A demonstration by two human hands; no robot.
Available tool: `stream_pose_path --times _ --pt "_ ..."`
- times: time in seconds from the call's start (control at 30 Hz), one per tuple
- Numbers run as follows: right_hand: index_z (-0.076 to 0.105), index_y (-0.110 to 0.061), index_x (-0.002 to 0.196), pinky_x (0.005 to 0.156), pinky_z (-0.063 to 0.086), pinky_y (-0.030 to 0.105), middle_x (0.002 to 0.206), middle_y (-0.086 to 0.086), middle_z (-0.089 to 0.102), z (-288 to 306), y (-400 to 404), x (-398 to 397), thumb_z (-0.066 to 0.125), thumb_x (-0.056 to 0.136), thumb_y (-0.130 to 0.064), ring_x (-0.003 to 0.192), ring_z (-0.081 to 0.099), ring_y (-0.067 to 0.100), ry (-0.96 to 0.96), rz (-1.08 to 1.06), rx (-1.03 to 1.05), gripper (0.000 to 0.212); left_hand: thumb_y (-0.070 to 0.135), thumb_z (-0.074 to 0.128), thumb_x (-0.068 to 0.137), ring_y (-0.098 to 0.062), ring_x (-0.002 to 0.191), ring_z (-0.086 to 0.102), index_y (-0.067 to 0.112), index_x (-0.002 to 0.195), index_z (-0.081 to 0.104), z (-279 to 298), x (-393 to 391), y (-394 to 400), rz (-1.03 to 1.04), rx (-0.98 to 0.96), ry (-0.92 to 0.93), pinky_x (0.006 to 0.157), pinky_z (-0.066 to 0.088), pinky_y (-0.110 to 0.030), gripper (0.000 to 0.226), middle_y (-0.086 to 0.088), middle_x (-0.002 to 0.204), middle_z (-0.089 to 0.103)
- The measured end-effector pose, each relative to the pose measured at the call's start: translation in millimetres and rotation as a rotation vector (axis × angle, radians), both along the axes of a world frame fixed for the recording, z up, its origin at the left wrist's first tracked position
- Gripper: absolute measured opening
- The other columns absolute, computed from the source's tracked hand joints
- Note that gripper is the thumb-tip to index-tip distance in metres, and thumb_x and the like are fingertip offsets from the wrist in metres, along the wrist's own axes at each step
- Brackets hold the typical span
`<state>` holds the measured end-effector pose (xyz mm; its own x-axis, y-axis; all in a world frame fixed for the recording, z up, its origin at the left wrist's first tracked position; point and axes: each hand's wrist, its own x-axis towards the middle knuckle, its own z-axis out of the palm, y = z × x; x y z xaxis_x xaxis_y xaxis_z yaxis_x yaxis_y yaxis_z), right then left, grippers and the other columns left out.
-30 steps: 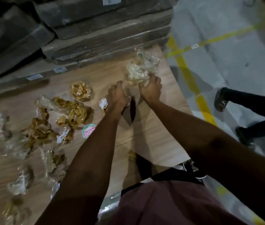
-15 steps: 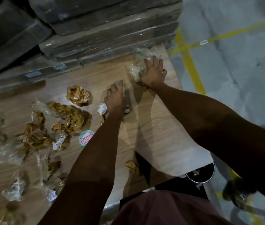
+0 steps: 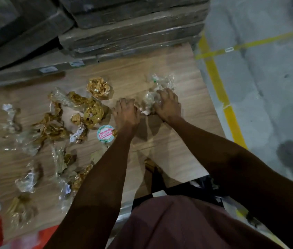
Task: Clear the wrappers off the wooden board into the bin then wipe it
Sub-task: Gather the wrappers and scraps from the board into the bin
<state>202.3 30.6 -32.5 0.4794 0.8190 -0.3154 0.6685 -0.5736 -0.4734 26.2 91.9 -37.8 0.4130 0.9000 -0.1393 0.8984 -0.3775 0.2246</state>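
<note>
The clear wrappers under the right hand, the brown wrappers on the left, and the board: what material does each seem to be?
Clear wrappers: likely thin plastic film; see-through, crinkled, with bright glints.
Brown wrappers: probably glossy printed plastic or foil; crumpled, golden, shiny creases. Cannot tell which.
Board: wood or wood-look laminate; pale grain lines, smooth matte surface.

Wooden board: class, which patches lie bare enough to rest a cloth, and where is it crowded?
Bare: the wooden board between the two forearms, and right of the right hand to the edge. Crowded: brown wrappers and clear wrappers cover the left half.
</note>
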Motion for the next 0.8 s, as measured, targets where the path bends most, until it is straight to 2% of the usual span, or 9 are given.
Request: stream_pose_path --times 0.1,0.23,0.33,0.43,0.5,0.57,0.67,0.8 --pt "0.04 -0.032 0.151 0.11 0.035 0.057 0.163 0.009 0.028 1 -42 -33 0.052 0.098 -0.041 0.149 0.026 0.033 0.006 0.038 0.009 0.056 0.05 0.033 0.096 -0.037 0.132 0.049 0.016 0.133 0.058 1 -29 -22 0.0 0.031 -0.08 0.104 0.037 -0.05 0.056 -0.017 0.139 0.056" --pt "0.033 -0.033 0.157 0.116 0.03 0.058 0.166 0.008 0.024 1 -96 -68 0.036 0.107 -0.042 0.152 0.021 0.032 -0.008 0.024 0.009 0.05 0.044 0.044 0.1 -0.035 0.13 0.052 0.017 0.132 0.058 9 -65 -47 -0.038 0.141 -0.222 0.102 0.04 -0.047 0.044 -0.011 0.136 0.059" --pt "0.023 -0.036 0.16 0.118 0.025 0.058 0.17 0.004 0.015 6 -126 -86 0.033 0.107 -0.052 0.154 0.015 0.032 0.014 0.062 -0.039 0.056 0.045 0.048 0.101 -0.032 0.135 0.048 0.014 0.134 0.059 15 -92 -66 -0.033 0.166 -0.307 0.105 0.04 -0.047 0.047 -0.012 0.141 0.057" --pt "0.011 -0.037 0.163 0.117 0.024 0.058 0.172 0.003 0.005 9 -152 -97 0.033 0.095 -0.073 0.155 0.012 0.033 0.02 0.126 -0.088 0.08 0.052 0.046 0.1 -0.034 0.139 0.045 0.013 0.137 0.057 17 -117 -87 -0.002 0.109 -0.356 0.11 0.038 -0.051 0.055 -0.014 0.145 0.053" --pt "0.002 -0.034 0.163 0.117 0.025 0.06 0.172 0.007 0.0 8 -165 -104 0.033 0.077 -0.092 0.156 0.01 0.036 0.003 0.162 -0.124 0.108 0.056 0.044 0.098 -0.035 0.141 0.044 0.013 0.139 0.056 17 -131 -100 0.02 0.097 -0.352 0.11 0.038 -0.052 0.061 -0.015 0.148 0.052" --pt "-0.008 -0.032 0.163 0.118 0.023 0.06 0.172 0.01 -0.007 8 -174 -111 0.038 0.061 -0.102 0.156 0.007 0.037 -0.038 0.204 -0.189 0.131 0.057 0.042 0.097 -0.036 0.142 0.044 0.012 0.141 0.054 15 -142 -113 0.06 0.088 -0.325 0.109 0.038 -0.053 0.064 -0.017 0.15 0.05" --pt "-0.007 -0.032 0.162 0.118 0.025 0.057 0.171 0.011 -0.009 7 -183 -121 0.065 0.068 -0.085 0.155 0.007 0.038 -0.138 0.261 -0.289 0.13 0.059 0.037 0.098 -0.042 0.14 0.043 0.011 0.144 0.05 10 -159 -135 0.18 0.018 -0.276 0.108 0.038 -0.058 0.068 -0.022 0.151 0.047" --pt "0.019 -0.03 0.159 0.108 0.04 0.054 0.166 0.013 0.008 6 -183 -136 0.077 0.079 -0.06 0.145 0.026 0.042 -0.209 0.172 -0.191 0.103 0.057 0.036 0.099 -0.045 0.136 0.043 0.01 0.145 0.047 1 -169 -153 0.265 -0.1 -0.377 0.108 0.042 -0.058 0.067 -0.026 0.149 0.043"
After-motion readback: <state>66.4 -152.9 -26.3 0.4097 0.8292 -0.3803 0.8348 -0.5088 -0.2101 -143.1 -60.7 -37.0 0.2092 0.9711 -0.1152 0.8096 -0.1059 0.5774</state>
